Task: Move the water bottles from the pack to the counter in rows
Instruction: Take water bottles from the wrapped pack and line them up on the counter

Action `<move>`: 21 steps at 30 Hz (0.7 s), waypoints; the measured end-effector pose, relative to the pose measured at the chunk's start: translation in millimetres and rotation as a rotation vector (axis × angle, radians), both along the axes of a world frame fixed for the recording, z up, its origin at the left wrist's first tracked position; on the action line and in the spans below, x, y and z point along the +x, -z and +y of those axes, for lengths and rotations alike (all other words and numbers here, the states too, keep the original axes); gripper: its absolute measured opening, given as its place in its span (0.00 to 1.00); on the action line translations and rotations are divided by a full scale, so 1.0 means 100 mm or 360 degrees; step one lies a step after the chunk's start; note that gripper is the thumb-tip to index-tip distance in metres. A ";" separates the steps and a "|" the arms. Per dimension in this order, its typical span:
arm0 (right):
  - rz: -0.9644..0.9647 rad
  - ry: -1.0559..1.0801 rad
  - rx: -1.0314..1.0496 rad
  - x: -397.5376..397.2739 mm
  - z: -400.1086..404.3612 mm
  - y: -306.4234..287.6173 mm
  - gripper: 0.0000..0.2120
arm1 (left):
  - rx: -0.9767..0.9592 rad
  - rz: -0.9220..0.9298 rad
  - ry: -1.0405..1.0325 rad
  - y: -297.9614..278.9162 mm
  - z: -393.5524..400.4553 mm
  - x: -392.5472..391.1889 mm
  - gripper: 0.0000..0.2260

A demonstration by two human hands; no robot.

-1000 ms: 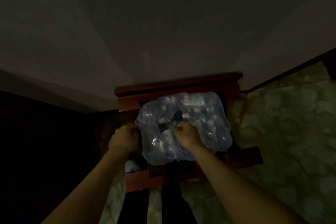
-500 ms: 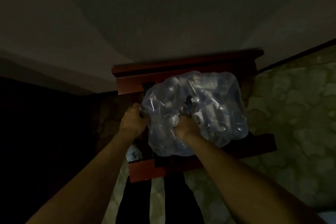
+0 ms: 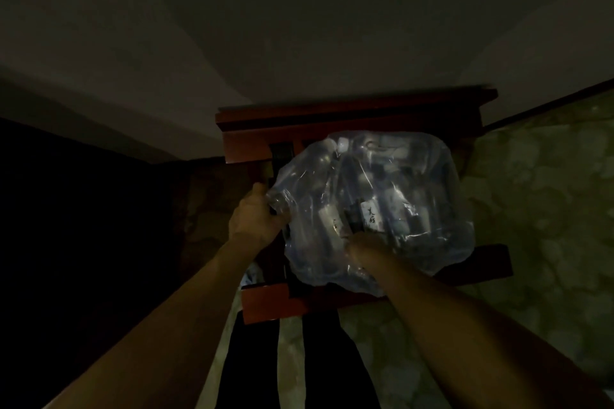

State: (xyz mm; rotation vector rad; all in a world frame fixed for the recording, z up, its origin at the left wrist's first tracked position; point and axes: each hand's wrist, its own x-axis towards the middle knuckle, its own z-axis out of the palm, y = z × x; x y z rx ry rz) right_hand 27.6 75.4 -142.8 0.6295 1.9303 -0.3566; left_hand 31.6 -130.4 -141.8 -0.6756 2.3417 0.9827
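A pack of water bottles (image 3: 398, 183), wrapped in clear crinkled plastic, rests on a red-brown wooden chair (image 3: 332, 116) in dim light. Several bottles with white caps and labels show through the wrap. My left hand (image 3: 255, 219) is closed on the wrap at the pack's left edge. My right hand (image 3: 363, 247) reaches into a torn opening near the pack's front, its fingers hidden under the plastic. No counter is in view.
A pale wall fills the upper half. Mottled greenish floor tiles (image 3: 538, 209) lie to the right and below. A dark area (image 3: 83, 226) takes up the left. My dark trouser legs (image 3: 252, 368) show under the chair's front rail (image 3: 275, 304).
The view has shifted so the chair and pack sit further right. My right hand has gone from gripping the wrap's top to pushing inside it. The left hand still holds the left edge.
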 end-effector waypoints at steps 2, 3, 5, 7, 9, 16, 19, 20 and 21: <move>0.0023 -0.0069 0.0043 0.00 -0.01 -0.08 0.18 | -0.0043 -0.0014 -0.0002 -0.07 0.01 0.02 0.22; 0.0049 -0.0069 0.0066 0.00 -0.02 -0.14 0.20 | -0.0065 -0.0038 0.0001 -0.11 0.02 0.03 0.22; 0.0101 0.0025 0.0063 0.00 -0.02 -0.22 0.28 | -0.0111 -0.0074 0.0023 -0.20 0.02 0.04 0.24; 0.0172 0.0098 0.0043 0.00 -0.01 -0.29 0.32 | -0.0137 -0.0072 0.0046 -0.29 0.02 0.06 0.25; 0.0251 0.0212 0.0014 0.00 0.00 -0.34 0.35 | -0.0140 -0.0058 0.0054 -0.37 -0.02 0.07 0.25; 0.0733 0.0388 -0.0085 -0.05 -0.01 -0.68 0.30 | -0.0013 -0.0044 -0.0153 -0.65 -0.07 0.10 0.24; 0.0866 0.0414 -0.0101 -0.16 -0.09 -0.84 0.30 | -0.0021 0.0005 -0.0241 -0.82 -0.04 0.08 0.26; 0.0867 0.0371 -0.0096 -0.20 -0.12 -0.88 0.32 | -0.0024 0.0010 -0.0241 -0.87 -0.05 0.07 0.27; 0.0858 0.0322 -0.0079 -0.23 -0.14 -0.93 0.34 | -0.0036 0.0007 -0.0224 -0.92 -0.07 0.06 0.27</move>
